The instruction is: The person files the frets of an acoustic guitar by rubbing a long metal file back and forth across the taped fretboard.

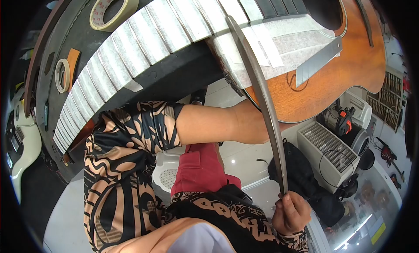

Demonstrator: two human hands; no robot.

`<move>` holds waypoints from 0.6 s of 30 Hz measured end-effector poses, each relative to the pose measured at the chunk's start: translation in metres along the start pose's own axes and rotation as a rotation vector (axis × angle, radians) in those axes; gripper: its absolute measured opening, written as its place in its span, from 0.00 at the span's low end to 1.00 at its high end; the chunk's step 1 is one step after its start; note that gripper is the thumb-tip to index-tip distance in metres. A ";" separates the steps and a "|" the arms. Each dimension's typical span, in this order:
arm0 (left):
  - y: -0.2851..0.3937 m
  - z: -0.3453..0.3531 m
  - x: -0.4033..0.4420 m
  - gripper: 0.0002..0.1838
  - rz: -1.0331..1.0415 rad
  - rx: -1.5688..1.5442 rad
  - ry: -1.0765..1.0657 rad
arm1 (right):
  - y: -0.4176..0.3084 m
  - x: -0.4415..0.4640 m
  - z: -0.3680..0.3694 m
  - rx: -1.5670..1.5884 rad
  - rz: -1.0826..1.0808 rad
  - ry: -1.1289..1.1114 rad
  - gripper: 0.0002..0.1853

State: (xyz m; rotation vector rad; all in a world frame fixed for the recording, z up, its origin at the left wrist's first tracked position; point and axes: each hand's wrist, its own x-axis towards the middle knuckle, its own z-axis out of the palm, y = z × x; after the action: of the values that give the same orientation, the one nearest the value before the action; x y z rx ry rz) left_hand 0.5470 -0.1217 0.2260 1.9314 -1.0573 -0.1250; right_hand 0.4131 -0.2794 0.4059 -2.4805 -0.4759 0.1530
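My right hand (291,212) is closed around the lower end of a long, narrow grey metal file (262,91). The file slants up across the view, its far tip over the taped fretboard (157,30) of an acoustic guitar. White tape strips cover the wood between the frets. More white tape (297,34) lies on the brown guitar body (362,69), with a flat grey metal plate (318,63) on top. My left forearm (218,122) reaches right to the body's lower edge; the file and guitar hide the fingers of that hand.
A large tape roll (128,10) and a smaller roll (62,76) rest on the dark bench (48,104). A cream electric guitar (28,152) is at the far left. At right stand a slotted box (329,150), a black bag (323,205) and a glass case (371,213).
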 end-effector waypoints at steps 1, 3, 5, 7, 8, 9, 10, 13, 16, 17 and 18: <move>0.000 -0.001 0.001 0.34 0.005 0.003 0.012 | -0.001 0.005 0.001 0.000 -0.003 0.000 0.31; 0.000 -0.004 0.002 0.32 0.009 -0.010 0.017 | -0.007 0.026 0.006 -0.022 -0.026 0.010 0.30; 0.001 -0.006 0.001 0.30 0.005 -0.032 0.015 | -0.015 0.071 0.015 -0.099 -0.074 0.047 0.30; 0.002 -0.011 0.000 0.28 -0.020 -0.095 -0.003 | -0.027 0.124 0.022 -0.082 -0.081 0.043 0.28; 0.003 -0.016 0.000 0.27 -0.030 -0.124 -0.005 | -0.036 0.149 0.023 -0.083 -0.068 0.027 0.27; 0.004 -0.030 -0.001 0.26 -0.090 -0.288 -0.082 | -0.040 0.154 0.022 -0.093 -0.041 0.002 0.26; 0.004 -0.044 -0.003 0.25 -0.183 -0.522 -0.195 | -0.043 0.159 0.022 -0.105 -0.014 -0.023 0.24; 0.009 -0.027 0.004 0.23 -0.093 -0.381 -0.089 | -0.020 0.127 0.026 -0.004 -0.068 0.091 0.26; 0.007 -0.013 0.007 0.28 0.018 0.025 0.066 | 0.000 0.054 0.019 -0.036 -0.075 0.084 0.29; 0.008 -0.012 0.007 0.36 0.008 0.075 -0.044 | 0.003 0.034 0.016 -0.042 -0.052 0.057 0.31; 0.009 -0.010 0.006 0.36 0.008 0.074 -0.042 | 0.006 0.018 0.015 -0.061 -0.018 0.037 0.32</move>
State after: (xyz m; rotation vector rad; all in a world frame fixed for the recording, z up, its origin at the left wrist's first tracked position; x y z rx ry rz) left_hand 0.5501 -0.1207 0.2403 1.9980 -1.1110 -0.1240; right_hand 0.4282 -0.2689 0.3905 -2.5330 -0.4941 0.0860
